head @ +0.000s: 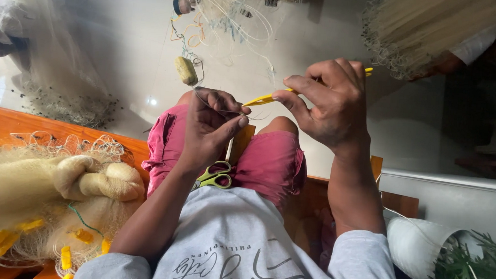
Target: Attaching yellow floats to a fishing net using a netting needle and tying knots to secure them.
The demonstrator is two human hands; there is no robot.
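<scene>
Pinching fine net line (227,111) in clenched fingers, the left hand (212,129) sits just left of the yellow netting needle (267,98), which the right hand (329,101) grips, its long axis pointing leftward at that pinch.

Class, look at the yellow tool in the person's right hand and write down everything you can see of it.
The yellow netting needle is a slim, flat tool that looks like plastic. The right hand pinches it between thumb and forefinger, and its tail end pokes out past the knuckles. It lies almost level, tilted slightly, with its pointed tip aimed at the left hand, which pinches thin pale line just beside that tip. It is held in the air above the person's knees in pink shorts. Whether twine is wound on it cannot be told.
</scene>
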